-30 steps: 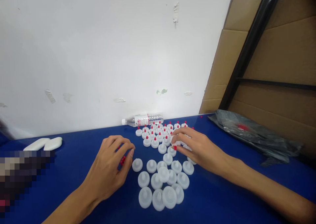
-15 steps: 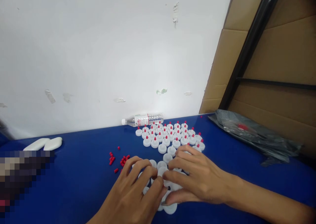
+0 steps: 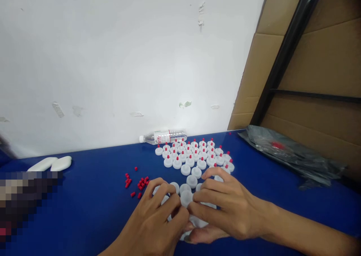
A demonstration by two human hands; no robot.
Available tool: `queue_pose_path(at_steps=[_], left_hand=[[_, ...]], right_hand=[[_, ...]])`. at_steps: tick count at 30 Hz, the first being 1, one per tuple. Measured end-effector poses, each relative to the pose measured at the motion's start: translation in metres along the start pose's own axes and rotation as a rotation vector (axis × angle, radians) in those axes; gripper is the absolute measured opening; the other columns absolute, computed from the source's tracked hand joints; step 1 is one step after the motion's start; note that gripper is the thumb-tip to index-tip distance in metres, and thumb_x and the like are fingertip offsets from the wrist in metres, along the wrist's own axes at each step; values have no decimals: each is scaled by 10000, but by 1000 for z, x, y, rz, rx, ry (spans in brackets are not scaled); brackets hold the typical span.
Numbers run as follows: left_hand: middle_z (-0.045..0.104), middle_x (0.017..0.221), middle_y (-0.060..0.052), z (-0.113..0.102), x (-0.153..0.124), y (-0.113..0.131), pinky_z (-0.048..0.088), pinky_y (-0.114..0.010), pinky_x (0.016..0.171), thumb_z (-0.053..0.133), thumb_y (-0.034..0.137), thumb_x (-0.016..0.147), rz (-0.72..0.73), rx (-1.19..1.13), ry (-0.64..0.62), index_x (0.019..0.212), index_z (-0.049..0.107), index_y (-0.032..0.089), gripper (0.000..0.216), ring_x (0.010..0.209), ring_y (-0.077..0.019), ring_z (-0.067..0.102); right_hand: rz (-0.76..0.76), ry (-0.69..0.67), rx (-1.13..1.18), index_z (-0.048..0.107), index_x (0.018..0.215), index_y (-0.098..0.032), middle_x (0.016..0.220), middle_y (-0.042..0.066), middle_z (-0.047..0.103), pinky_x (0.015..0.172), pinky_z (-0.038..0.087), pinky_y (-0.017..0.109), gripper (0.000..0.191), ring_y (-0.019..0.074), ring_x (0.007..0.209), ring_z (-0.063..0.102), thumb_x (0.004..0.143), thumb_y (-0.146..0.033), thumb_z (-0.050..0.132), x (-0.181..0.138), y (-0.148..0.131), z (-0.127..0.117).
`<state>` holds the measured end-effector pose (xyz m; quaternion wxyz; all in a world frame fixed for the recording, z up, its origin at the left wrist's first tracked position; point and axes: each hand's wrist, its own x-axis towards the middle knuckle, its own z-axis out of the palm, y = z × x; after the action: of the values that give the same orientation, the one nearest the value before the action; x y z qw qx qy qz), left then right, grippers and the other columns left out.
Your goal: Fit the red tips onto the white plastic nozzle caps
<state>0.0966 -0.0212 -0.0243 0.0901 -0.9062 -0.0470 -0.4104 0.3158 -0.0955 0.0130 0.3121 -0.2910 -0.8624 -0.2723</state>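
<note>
My left hand [image 3: 158, 214] is curled low over a cluster of white plastic caps. Its thumb and index finger close up against the right fingertips, and what they pinch is hidden. Reaching in from the right, my right hand [image 3: 234, 203] has its thumb and index finger around a white cap [image 3: 198, 222], partly covered by the fingers. Loose white caps without red tips, such as one cap [image 3: 186, 198], lie between and under both hands. Beyond them several white caps with red tips [image 3: 190, 160] stand in a group. Small red tips [image 3: 141, 183] are scattered left of the left hand.
A clear water bottle [image 3: 162, 137] lies against the white wall. Two white oval objects [image 3: 61, 163] rest at the left of the blue table [image 3: 93, 199]. A grey plastic bag [image 3: 290, 158] lies at right, before cardboard [image 3: 254, 71] and a black frame.
My fingers have shifted slightly around the cap, and the right thumb has moved lower. A white cap visible below the hands is now mostly covered. The surrounding things stay put.
</note>
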Motion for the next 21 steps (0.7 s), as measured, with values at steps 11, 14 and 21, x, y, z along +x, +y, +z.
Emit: queue_pose_path(at_steps=[11,14,21], left_hand=[[536,676,14,-21,9,-10,379,-388,652,322,185,1086,-318,-305,-63,741,406,239,359,650,-183,482],[480,666,13,-49,5,-47,383,-367,631,299,330,1134,-602,-173,-39,683,408,234,474,649,-177,477],[606,806,-10,-42,-12,-96,435,-375,774,491,409,1069,-591,-32,-166,804,552,235,323,852,-235,526]], right_hand=[[-44,-1,-142,720,932,-174,823,-21,748,888,480,338,210,112,671,592,1063,-295,609,-2,11,-6],[15,1,-182,701,965,-167,881,8,769,899,464,384,103,135,709,640,1025,-245,671,-9,34,-8],[286,-181,-38,658,1056,-198,1007,31,766,1095,355,459,93,184,899,698,1078,-246,582,-19,61,-6]])
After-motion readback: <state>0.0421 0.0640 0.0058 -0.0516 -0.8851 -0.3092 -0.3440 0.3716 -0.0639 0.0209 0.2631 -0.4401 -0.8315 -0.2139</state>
